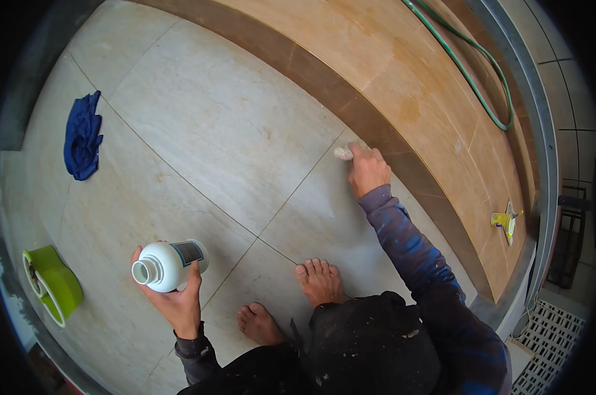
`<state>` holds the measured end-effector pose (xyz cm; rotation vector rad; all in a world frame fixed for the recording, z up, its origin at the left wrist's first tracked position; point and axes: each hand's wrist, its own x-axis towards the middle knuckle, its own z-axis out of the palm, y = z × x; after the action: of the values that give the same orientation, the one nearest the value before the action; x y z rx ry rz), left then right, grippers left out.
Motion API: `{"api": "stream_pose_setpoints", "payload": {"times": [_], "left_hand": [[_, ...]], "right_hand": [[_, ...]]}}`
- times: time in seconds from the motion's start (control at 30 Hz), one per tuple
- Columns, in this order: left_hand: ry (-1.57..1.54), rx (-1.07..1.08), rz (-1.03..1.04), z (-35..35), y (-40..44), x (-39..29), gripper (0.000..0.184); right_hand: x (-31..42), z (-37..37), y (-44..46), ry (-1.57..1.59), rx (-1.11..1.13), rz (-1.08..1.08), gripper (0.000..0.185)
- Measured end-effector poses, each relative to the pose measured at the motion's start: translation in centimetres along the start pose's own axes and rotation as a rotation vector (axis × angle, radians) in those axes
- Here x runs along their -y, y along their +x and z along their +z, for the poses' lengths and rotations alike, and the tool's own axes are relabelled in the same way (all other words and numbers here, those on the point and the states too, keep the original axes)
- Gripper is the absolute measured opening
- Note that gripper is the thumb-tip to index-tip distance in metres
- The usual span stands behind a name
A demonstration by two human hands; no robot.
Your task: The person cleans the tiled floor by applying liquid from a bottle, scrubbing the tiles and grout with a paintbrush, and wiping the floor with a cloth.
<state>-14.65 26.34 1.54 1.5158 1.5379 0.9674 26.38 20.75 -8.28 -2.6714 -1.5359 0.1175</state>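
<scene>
A white plastic bottle with a dark label sits tilted in my left hand, its uncapped mouth facing up toward me. My fingers and thumb wrap around its body. Farther forward, my right hand is closed on a small whitish wad, possibly cloth, whose material I cannot make out. This hand is over the grey tiled floor, close to the brown step's edge. Whether the wad touches the tile is unclear.
A dark blue cloth lies on the floor at the left. Below it stands a lime-green bucket. On the brown step lie a green hose and a small yellow-and-white item. My bare feet stand on the tiles.
</scene>
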Motion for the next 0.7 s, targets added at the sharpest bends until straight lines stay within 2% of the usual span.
{"api": "stream_pose_setpoints", "payload": {"times": [0.1, 0.2, 0.27, 0.33, 0.37, 0.43, 0.57, 0.67, 0.7], "left_hand": [[0.012, -0.006, 0.004, 0.6, 0.5, 0.5, 0.099], [0.02, 0.023, -0.047, 0.5, 0.7, 0.1, 0.101], [-0.03, 0.012, 0.017, 0.8, 0.9, 0.3, 0.101], [-0.034, -0.019, -0.001, 0.4, 1.0, 0.5, 0.101], [-0.019, -0.03, -0.018, 0.1, 0.8, 0.7, 0.101], [0.016, -0.03, -0.057, -0.5, 0.2, 0.7, 0.101], [-0.014, -0.027, -0.064, 1.0, 1.2, 0.7, 0.1], [-0.005, 0.011, -0.011, 1.2, 1.5, 0.7, 0.099], [-0.017, 0.0, -0.009, 1.4, 1.7, 0.6, 0.099]], "right_hand": [[5.1, 2.8, 8.4, 0.141, -0.232, -0.256, 0.042], [7.0, 2.5, 11.6, 0.227, -0.308, -0.347, 0.043], [3.5, 3.4, 7.1, 0.146, -0.327, -0.245, 0.042], [0.0, 1.9, 2.4, 0.055, -0.185, 0.005, 0.041], [0.7, 1.3, 2.9, 0.052, -0.173, -0.013, 0.041], [2.1, -1.0, 3.0, -0.018, 0.013, 0.093, 0.038], [9.2, 4.4, 13.1, 0.24, -0.494, -0.388, 0.031], [7.4, 3.3, 11.5, 0.229, -0.432, -0.305, 0.032], [4.4, 3.5, 8.9, 0.147, -0.33, -0.196, 0.035]]}}
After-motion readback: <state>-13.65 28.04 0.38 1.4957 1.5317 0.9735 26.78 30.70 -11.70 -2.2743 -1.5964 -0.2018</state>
